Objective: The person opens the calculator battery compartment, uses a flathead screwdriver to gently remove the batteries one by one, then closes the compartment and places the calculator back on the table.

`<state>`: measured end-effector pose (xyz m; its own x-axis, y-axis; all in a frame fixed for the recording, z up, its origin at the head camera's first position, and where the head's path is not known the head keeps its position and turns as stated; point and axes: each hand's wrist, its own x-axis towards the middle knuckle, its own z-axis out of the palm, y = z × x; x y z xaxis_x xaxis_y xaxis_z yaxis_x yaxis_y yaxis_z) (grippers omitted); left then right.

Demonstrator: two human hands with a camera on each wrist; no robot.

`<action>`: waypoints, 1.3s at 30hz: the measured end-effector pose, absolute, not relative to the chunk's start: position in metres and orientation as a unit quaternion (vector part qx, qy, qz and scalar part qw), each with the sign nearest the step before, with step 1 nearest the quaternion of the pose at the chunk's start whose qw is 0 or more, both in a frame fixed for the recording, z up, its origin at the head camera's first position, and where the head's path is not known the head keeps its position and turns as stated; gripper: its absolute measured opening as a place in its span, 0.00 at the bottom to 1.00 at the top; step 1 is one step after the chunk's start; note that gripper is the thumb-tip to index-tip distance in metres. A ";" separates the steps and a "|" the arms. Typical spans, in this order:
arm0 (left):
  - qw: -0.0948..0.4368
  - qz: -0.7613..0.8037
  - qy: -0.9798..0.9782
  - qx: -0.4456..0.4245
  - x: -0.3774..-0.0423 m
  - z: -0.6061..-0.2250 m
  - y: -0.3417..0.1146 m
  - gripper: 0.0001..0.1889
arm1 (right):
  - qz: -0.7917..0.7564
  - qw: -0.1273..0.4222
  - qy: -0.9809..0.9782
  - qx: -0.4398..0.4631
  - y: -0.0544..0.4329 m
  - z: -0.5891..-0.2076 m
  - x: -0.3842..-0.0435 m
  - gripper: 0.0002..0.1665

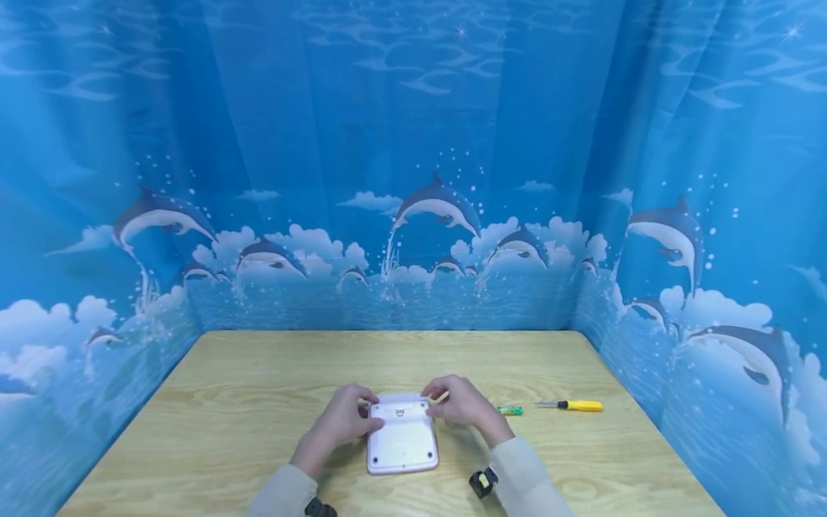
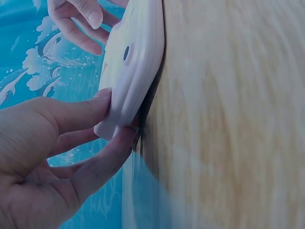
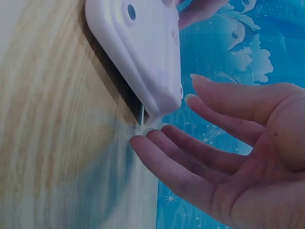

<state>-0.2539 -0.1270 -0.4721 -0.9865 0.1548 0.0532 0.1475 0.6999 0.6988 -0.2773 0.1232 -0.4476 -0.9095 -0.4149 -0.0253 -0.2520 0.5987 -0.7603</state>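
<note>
A pale pink-white calculator-like device (image 1: 402,441) lies with its back up on the table, dark round feet at its corners. My left hand (image 1: 345,416) pinches its far left corner; in the left wrist view the thumb lies on the back and the fingers reach round the edge. At the far right corner is my right hand (image 1: 457,402). The right wrist view shows its fingers (image 3: 181,164) spread around that corner, with a gap between the thumb and the device.
To the right lies a yellow-handled screwdriver (image 1: 580,406), its metal shaft pointing left. A small green item (image 1: 510,411) sits just beyond the right wrist. Blue dolphin-print curtains (image 1: 413,301) surround the wooden table (image 1: 258,373) at the back and sides.
</note>
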 end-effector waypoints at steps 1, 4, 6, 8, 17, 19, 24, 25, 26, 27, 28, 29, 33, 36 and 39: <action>0.005 0.380 0.921 0.082 -0.253 -0.472 -0.127 0.23 | -0.406 0.104 0.888 -0.186 0.123 -0.448 -0.277 0.17; 0.004 0.378 0.922 0.082 -0.253 -0.474 -0.128 0.23 | -0.404 0.115 0.890 -0.178 0.122 -0.450 -0.277 0.18; 0.004 0.376 0.923 0.081 -0.254 -0.476 -0.128 0.23 | -0.404 0.122 0.890 -0.174 0.121 -0.451 -0.277 0.17; 0.007 0.374 0.924 0.078 -0.255 -0.477 -0.128 0.24 | -0.402 0.125 0.890 -0.173 0.120 -0.452 -0.277 0.18; 0.009 0.367 0.927 0.076 -0.255 -0.471 -0.127 0.22 | -0.402 0.134 0.890 -0.169 0.117 -0.454 -0.278 0.23; 0.011 0.363 0.929 0.077 -0.255 -0.470 -0.127 0.24 | -0.397 0.131 0.893 -0.168 0.117 -0.455 -0.278 0.24; 0.029 0.362 0.929 0.066 -0.253 -0.472 -0.125 0.32 | -0.390 0.130 0.898 -0.159 0.117 -0.459 -0.277 0.25; 0.032 0.364 0.929 0.062 -0.252 -0.472 -0.124 0.33 | -0.390 0.130 0.898 -0.158 0.116 -0.460 -0.276 0.25; 0.035 0.366 0.928 0.058 -0.251 -0.472 -0.124 0.33 | -0.391 0.130 0.898 -0.157 0.116 -0.460 -0.276 0.25; 0.037 0.369 0.927 0.055 -0.251 -0.472 -0.124 0.33 | -0.392 0.130 0.897 -0.156 0.115 -0.461 -0.276 0.26; 0.038 0.371 0.926 0.053 -0.250 -0.472 -0.124 0.33 | -0.393 0.129 0.897 -0.156 0.115 -0.461 -0.275 0.26; 0.040 0.373 0.925 0.051 -0.250 -0.473 -0.124 0.33 | -0.395 0.129 0.896 -0.155 0.115 -0.462 -0.275 0.26; 0.043 0.376 0.924 0.047 -0.248 -0.472 -0.124 0.30 | -0.400 0.126 0.895 -0.153 0.114 -0.462 -0.274 0.26; 0.041 0.375 0.925 0.048 -0.249 -0.471 -0.125 0.29 | -0.405 0.120 0.893 -0.155 0.113 -0.461 -0.274 0.26; 0.037 0.374 0.925 0.049 -0.248 -0.470 -0.126 0.27 | -0.409 0.118 0.891 -0.159 0.112 -0.460 -0.273 0.26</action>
